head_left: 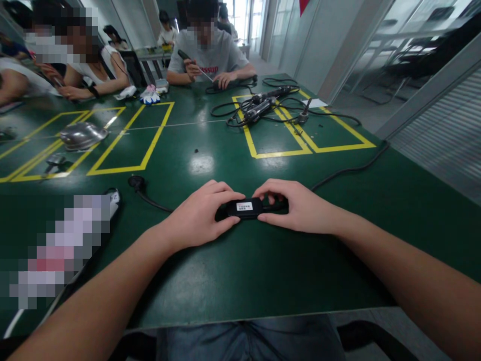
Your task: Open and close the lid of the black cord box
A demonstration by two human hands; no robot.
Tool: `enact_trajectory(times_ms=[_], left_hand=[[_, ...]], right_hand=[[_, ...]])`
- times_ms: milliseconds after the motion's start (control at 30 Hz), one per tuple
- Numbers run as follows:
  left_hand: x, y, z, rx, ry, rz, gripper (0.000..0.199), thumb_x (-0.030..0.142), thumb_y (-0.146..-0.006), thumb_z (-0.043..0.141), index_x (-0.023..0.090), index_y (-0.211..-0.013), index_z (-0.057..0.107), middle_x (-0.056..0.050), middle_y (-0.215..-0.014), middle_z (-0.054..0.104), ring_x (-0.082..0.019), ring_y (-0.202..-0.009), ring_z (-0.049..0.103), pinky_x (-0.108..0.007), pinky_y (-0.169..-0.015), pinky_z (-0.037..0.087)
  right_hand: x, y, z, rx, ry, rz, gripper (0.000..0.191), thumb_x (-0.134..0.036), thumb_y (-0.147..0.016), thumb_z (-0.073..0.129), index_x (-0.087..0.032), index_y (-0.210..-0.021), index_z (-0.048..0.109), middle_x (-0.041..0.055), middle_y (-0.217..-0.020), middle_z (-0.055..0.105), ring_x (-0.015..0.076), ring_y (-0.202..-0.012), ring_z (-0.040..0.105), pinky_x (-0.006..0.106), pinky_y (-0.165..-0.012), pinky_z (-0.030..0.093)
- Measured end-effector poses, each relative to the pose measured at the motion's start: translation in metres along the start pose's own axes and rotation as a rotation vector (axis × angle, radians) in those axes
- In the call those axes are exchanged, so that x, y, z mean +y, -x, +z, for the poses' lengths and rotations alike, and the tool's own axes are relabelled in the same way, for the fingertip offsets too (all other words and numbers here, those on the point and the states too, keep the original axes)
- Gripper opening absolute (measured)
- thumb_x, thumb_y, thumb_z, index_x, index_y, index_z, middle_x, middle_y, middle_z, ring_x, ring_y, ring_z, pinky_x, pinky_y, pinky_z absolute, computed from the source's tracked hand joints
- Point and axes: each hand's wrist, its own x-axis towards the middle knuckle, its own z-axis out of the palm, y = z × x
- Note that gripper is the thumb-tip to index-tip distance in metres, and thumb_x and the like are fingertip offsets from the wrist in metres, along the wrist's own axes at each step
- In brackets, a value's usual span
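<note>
Between my two hands, just above or on the green table, is a small black box (254, 208) with a white printed label, set in line with a black power cord (347, 173). My left hand (199, 213) closes on its left end, thumb on the near side and fingers on the far side. From the right, my right hand (293, 205) pinches the other end, its fingers curled round where the cord comes out. To the left of my left hand, the cord runs to a black plug (136, 183) lying on the table.
At left lies a long object (112, 198), mostly pixelated. Beyond are a metal bowl-like part (82, 135), gloves (150, 94), and black tools with tangled cables (259, 108) within yellow tape (281, 154). Across the table a co-worker (210, 55) holds a screwdriver; others sit at left.
</note>
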Motion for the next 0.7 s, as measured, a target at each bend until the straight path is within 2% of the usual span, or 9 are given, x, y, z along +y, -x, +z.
enact_trajectory(times_ms=[233,500,700], left_hand=[[0.0016,-0.0007,-0.0016,-0.044,0.004,-0.039,0.038,0.027,-0.100,0.077,0.021,-0.137,0.076,-0.009,-0.118,0.075,-0.027,-0.112,0.070,-0.043,-0.103,0.059],[0.0026,-0.0001,-0.0010,-0.042,-0.024,-0.031,0.037,0.028,-0.101,0.075,0.023,-0.138,0.075,-0.009,-0.119,0.075,-0.028,-0.113,0.071,-0.044,-0.102,0.059],[0.0041,-0.0001,-0.0005,-0.039,-0.025,-0.027,0.038,0.026,-0.100,0.076,0.020,-0.138,0.075,-0.010,-0.119,0.074,-0.029,-0.113,0.070,-0.044,-0.102,0.059]], right_hand=[[0.0001,-0.0005,-0.0003,0.006,-0.025,-0.008,0.023,-0.033,-0.089,0.085,-0.022,-0.110,0.080,0.0051,-0.101,0.076,0.0203,-0.082,0.066,0.034,-0.076,0.053],[0.0003,0.0004,0.0005,0.013,-0.022,0.007,0.023,-0.031,-0.088,0.086,-0.022,-0.109,0.080,0.0040,-0.099,0.076,0.0200,-0.082,0.065,0.034,-0.076,0.053],[0.0003,0.0004,0.0002,0.004,-0.016,0.019,0.024,-0.032,-0.088,0.086,-0.022,-0.109,0.080,0.0032,-0.097,0.075,0.0197,-0.081,0.065,0.034,-0.075,0.051]])
